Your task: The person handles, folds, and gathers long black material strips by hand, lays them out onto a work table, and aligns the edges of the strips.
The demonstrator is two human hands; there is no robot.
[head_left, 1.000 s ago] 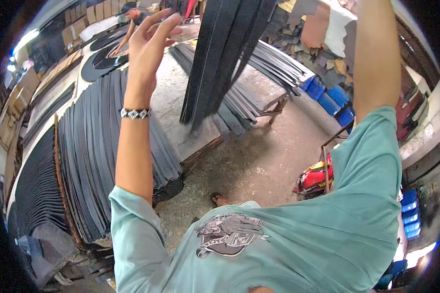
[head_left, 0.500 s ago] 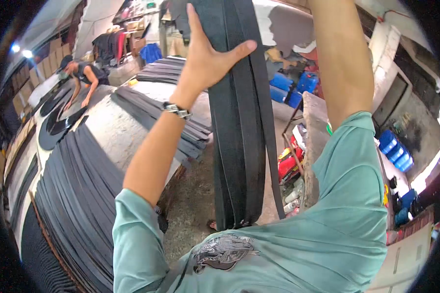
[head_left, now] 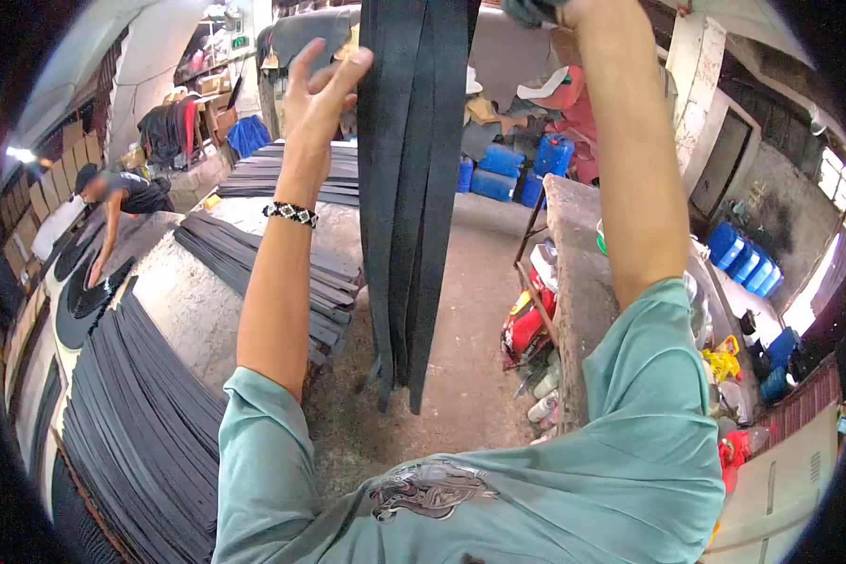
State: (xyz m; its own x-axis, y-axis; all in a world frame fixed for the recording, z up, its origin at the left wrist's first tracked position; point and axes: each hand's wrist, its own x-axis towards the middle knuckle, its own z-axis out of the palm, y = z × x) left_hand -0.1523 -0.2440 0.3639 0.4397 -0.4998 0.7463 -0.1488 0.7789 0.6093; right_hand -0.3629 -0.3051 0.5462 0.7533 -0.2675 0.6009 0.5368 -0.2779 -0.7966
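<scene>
A bundle of long black strips [head_left: 409, 188] hangs down in front of me, its lower ends loose above the floor and its upper end beyond the top edge. To the left of the bundle is my left hand [head_left: 318, 103], open with fingers spread, its thumb close to the strips' edge. My right hand [head_left: 578, 9] is raised at the top edge, mostly cut off. Dark material shows at it and it appears closed on the strips' upper part, though its fingers are hidden.
Rows of dark strips [head_left: 150, 414] lie on the long table [head_left: 193, 291] at left, where another person [head_left: 127, 193] leans over dark curved pieces. A narrow bench [head_left: 573, 254] stands at right. Blue containers [head_left: 498, 169] and red packages [head_left: 528, 324] are beyond and beside it.
My left hand has come off the strips and moved left and down. The bundle has shifted left, and its lower ends hang higher. Part of my right hand has come into view.
</scene>
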